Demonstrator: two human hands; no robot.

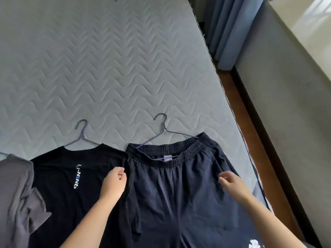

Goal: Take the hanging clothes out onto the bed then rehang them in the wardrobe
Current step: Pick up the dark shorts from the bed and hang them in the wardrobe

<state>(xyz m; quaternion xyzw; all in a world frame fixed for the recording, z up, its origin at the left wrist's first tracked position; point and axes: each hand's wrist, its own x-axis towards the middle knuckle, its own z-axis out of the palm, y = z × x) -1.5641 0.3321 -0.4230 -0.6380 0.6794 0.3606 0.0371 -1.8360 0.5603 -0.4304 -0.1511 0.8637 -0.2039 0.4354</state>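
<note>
Leftmost, a grey garment lies crumpled at the lower left of the frame. Beside it a black T-shirt lies flat on the bed. The left hand sits at lower centre, its fingers curled tight, thumb to forefinger, apparently pinching the left edge of the navy shorts. The shorts lie flat, long axis running bottom to top of frame, waistband uppermost. Their hanger is threaded through the waistband, its hook pointing toward the top of the frame, above both hands and probably nearer the left. The right hand rests with half-bent fingers on the shorts' right side; whether they pinch the cloth cannot be told.
</note>
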